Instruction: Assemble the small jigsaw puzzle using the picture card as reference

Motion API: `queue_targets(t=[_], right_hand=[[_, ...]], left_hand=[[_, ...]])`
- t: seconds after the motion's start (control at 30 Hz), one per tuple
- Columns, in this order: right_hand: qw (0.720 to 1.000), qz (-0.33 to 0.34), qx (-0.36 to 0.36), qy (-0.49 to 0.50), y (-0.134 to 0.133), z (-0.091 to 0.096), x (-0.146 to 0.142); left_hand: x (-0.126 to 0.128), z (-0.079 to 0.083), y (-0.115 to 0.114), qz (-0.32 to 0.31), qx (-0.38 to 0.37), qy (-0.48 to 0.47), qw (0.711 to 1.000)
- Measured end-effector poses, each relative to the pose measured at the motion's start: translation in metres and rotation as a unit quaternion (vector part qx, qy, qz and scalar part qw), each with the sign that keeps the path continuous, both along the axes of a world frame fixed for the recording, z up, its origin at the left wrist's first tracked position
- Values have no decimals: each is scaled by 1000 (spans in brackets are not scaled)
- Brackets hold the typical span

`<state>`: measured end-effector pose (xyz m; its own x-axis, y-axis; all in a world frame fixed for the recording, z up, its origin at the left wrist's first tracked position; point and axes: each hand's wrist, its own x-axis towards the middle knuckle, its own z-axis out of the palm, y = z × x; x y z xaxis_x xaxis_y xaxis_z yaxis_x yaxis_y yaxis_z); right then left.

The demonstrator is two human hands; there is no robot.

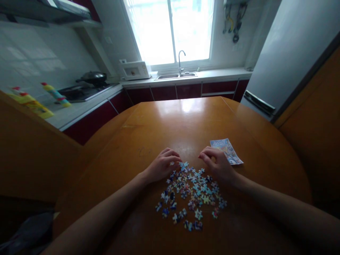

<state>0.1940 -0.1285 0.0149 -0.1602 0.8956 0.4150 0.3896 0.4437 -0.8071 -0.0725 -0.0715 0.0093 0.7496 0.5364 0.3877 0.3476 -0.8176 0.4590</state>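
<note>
A loose heap of small jigsaw puzzle pieces (195, 187) in light blue, white, dark blue and pinkish tones lies spread on the wooden table in front of me. At the heap's upper left edge is my left hand (164, 164), its fingers curled and closed around a pale puzzle piece (172, 163). My right hand (214, 161) is at the upper right of the heap, thumb and fingers pinched together. Whatever is between those fingertips is too small to make out. Just beyond my right hand lies a printed picture sheet (230, 151), partly covered by it.
The brown wooden table (159, 124) has a rounded far edge. Beyond it are a counter with a sink (175, 75), a microwave (135, 70) and a wok (92, 77) on the stove. Bottles (55, 95) stand at left; a tall fridge (289, 46) is at right.
</note>
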Motion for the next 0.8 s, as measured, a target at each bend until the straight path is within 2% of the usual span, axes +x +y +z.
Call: queue_targets(t=[0.07, 0.17, 0.3, 0.4, 0.5, 0.6, 0.8], right_hand=[[998, 38, 7, -39, -4, 2, -1], [984, 142, 35, -98, -12, 7, -3], [937, 284, 87, -186, -25, 12, -7], [899, 352, 91, -242, -32, 13, -9], [874, 391, 87, -274, -37, 14, -10], [858, 407, 105, -295, -40, 15, -10], [858, 411, 98, -293, -43, 16, -12]], left_hand=[[0, 0, 1, 8, -2, -1, 1000], [0, 0, 2, 5, -11, 0, 1000], [1, 4, -1, -42, -15, 21, 999], [2, 6, -4, -80, -14, 38, 996], [4, 5, -4, -73, -16, 29, 997], [6, 2, -2, -35, -8, -16, 999], [8, 1, 0, 49, 43, -126, 990]])
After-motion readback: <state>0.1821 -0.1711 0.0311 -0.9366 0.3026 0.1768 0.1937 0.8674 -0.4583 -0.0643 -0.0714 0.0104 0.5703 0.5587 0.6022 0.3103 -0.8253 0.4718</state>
